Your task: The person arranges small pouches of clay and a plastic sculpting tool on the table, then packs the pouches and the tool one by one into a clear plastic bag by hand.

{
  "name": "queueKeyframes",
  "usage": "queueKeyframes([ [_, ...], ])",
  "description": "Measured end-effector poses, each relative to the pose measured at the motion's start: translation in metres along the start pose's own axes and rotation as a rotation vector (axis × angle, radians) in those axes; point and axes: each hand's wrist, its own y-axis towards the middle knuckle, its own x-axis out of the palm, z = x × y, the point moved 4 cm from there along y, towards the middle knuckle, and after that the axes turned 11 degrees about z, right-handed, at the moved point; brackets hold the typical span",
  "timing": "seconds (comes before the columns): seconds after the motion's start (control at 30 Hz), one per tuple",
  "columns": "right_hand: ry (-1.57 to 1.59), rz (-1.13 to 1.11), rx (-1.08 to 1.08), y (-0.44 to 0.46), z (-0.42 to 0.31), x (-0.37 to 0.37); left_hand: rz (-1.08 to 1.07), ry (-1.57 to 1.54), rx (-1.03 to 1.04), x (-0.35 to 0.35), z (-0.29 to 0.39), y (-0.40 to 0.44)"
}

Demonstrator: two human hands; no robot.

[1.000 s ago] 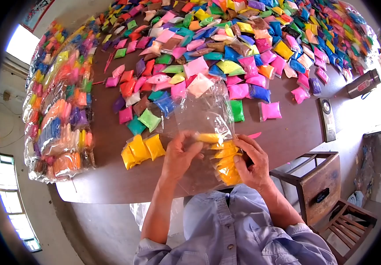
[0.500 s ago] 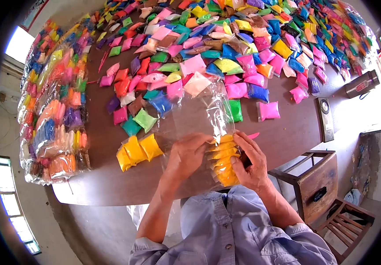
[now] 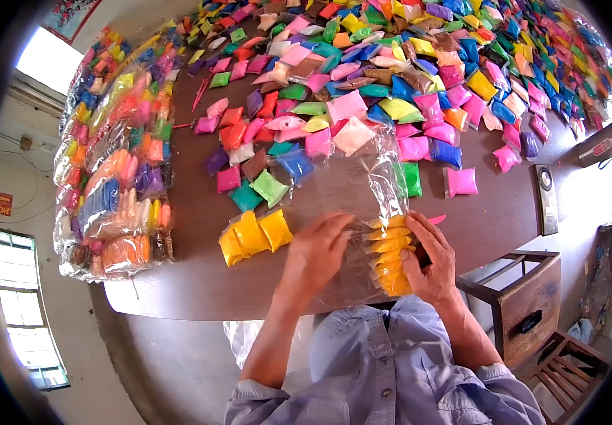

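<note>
My right hand [image 3: 430, 262] is closed on the right edge of a clear plastic bag [image 3: 384, 170], with the thumb pressing over a stack of yellow packets [image 3: 389, 248] inside it. The bag lies on the table with its far end stretching toward the pile. My left hand [image 3: 318, 248] is just left of the stack, over the bag's left side. Its fingers are extended and somewhat blurred, and no packet shows in them. Three yellow packets [image 3: 255, 237], side by side, lie on the table left of that hand.
Many coloured packets [image 3: 348, 106] cover the far table [image 3: 192, 290]. Large filled bags [image 3: 111, 191] stand along the left edge. To the right are a dark flask [image 3: 602, 144], a flat device with a round dial [image 3: 547, 198] and a wooden chair [image 3: 525, 304].
My left hand has drawn away leftward from the yellow stack. My right hand keeps its hold on the bag. The whole view has shifted, so the scene appears farther right.
</note>
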Motion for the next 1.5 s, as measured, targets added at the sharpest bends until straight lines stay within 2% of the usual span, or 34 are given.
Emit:
queueKeyframes([
  [0.13,0.023,0.009,0.026,-0.002,0.001,0.000,0.079,0.236,-0.095,-0.051,-0.021,-0.001],
  [0.2,0.027,0.012,0.028,-0.002,0.002,-0.001,0.126,0.539,-0.074,-0.076,-0.023,0.003],
  [0.33,0.037,0.013,0.022,-0.002,0.002,-0.001,0.039,0.678,-0.089,-0.083,-0.032,0.005],
  [0.4,0.046,0.023,0.022,-0.003,0.003,-0.001,-0.023,0.590,-0.157,-0.081,-0.037,0.007],
  [0.53,0.061,0.031,0.031,-0.003,0.003,-0.001,0.033,0.498,-0.094,-0.090,-0.039,0.008],
  [0.63,0.065,0.031,0.036,-0.002,0.002,-0.001,0.035,0.368,-0.200,-0.096,-0.032,0.005],
  [0.7,0.060,0.024,0.037,-0.002,0.002,-0.001,0.062,0.121,-0.313,-0.095,-0.031,0.001],
  [0.73,0.060,0.025,0.033,-0.002,0.002,-0.001,0.062,0.116,-0.318,-0.088,-0.031,-0.002],
  [0.8,0.053,0.025,0.026,-0.002,0.003,-0.001,0.056,-0.171,-0.505,-0.064,-0.035,-0.009],
  [0.9,0.058,0.021,0.030,-0.003,0.004,0.000,0.073,-0.234,-0.590,-0.037,-0.037,-0.007],
  [0.97,0.078,0.027,0.031,-0.003,0.004,0.000,0.091,-0.247,-0.534,-0.023,-0.040,-0.003],
  [1.07,0.069,0.023,0.031,-0.002,0.002,0.000,0.108,-0.308,-0.663,-0.004,-0.036,0.004],
  [1.17,0.050,0.017,0.016,-0.002,0.002,0.000,0.099,-0.392,-0.636,0.020,-0.034,0.003],
  [1.23,0.056,0.013,0.033,-0.002,0.000,0.000,0.056,-0.337,-0.610,0.031,-0.040,-0.001],
  [1.3,0.062,0.012,0.045,-0.001,0.001,0.000,0.010,-0.171,-0.423,0.038,-0.031,0.003],
  [1.33,0.063,0.010,0.038,-0.001,0.001,0.000,-0.060,-0.247,-0.520,0.036,-0.022,0.005],
  [1.47,0.059,0.004,0.008,0.000,0.002,0.000,-0.088,-0.332,-0.447,0.034,-0.027,0.003],
  [1.5,0.058,0.001,0.010,0.000,0.002,0.000,-0.077,-0.297,-0.331,0.030,-0.021,0.007],
])
